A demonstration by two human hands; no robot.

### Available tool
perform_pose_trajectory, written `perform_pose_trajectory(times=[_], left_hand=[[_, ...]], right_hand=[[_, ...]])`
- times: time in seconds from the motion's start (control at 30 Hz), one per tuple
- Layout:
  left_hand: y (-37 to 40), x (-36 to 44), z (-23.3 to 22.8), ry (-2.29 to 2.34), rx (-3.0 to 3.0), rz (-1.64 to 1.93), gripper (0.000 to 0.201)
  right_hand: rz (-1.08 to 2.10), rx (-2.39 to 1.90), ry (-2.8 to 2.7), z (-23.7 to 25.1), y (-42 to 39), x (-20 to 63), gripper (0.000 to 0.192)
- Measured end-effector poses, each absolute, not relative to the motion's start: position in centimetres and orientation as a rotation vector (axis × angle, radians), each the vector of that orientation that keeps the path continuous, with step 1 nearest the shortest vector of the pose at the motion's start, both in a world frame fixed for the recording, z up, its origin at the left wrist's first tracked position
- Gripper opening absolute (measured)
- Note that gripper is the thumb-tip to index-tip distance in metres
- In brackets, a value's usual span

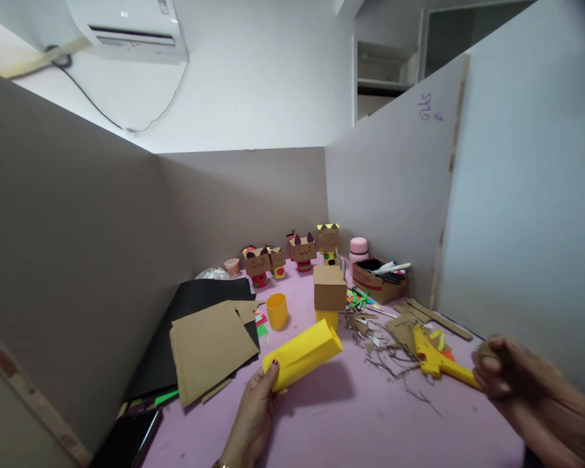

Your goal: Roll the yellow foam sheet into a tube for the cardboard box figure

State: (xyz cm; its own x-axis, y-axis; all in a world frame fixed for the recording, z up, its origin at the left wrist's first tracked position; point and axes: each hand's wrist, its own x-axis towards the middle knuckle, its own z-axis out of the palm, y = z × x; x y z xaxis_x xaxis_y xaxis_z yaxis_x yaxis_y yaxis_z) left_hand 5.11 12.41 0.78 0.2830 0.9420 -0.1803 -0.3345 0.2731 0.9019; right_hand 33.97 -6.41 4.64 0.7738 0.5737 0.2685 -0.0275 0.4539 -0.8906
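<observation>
My left hand (pixel 258 403) is closed around the near-left end of a rolled yellow paper tube (pixel 299 357), thumb on top, holding it tilted above the table. The tube's far right end gapes open. At the right edge, my right hand (pixel 531 390) is smeared by motion, its fingers curled together; whatever may be in them cannot be made out. Close beside those fingertips lies a yellow glue gun (pixel 433 357), its rear end pointing at the hand. Past the tube stand a short yellow paper cylinder (pixel 277 312) and a brown cardboard box (pixel 329 289) on a yellow base (pixel 326 318).
Brown cardboard sheets (pixel 209 351) lie on black sheets (pixel 160 344) at left, near a phone (pixel 127 442). Box-headed cardboard figures (pixel 257 263) line the back. Twigs (pixel 390 357), paper scraps (pixel 361 299), a pen carton (pixel 380 286) and a pink bottle (pixel 359 248) stand or lie at right. Partitions enclose the table.
</observation>
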Motion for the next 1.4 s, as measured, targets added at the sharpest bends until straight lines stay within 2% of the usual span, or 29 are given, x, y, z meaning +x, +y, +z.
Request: perform_pose_trajectory(times=[0.07,0.2,0.27,0.37,0.9,1.2,1.4], left_hand=[[12.5,5.1,0.9,0.872,0.867,1.022,0.008],[12.9,5.2,0.8,0.881,0.858,1.027,0.007],[13.1,5.2,0.8,0.875,0.858,1.018,0.009],[13.3,5.1,0.7,0.878,0.856,1.013,0.01],[12.3,5.3,1.3,0.866,0.788,0.999,0.011],[11.7,5.2,1.4,0.831,0.749,0.988,0.012],[11.8,5.3,1.2,0.818,0.728,1.006,0.01]], right_hand=[[0.441,-1.067,-0.577,5.3,-5.5,32.9,0.031],[0.133,-1.404,-0.621,2.9,-5.0,34.5,0.031],[-0.134,-1.847,-0.839,0.8,-5.4,36.3,0.036],[-0.25,-2.059,-1.042,-1.8,-5.9,38.5,0.042],[-0.435,-2.268,-1.375,-6.5,-3.4,40.7,0.049],[-0.391,-2.162,-1.468,-8.1,-3.0,43.1,0.034],[-0.439,-2.055,-1.362,-8.1,-3.9,43.0,0.037]])
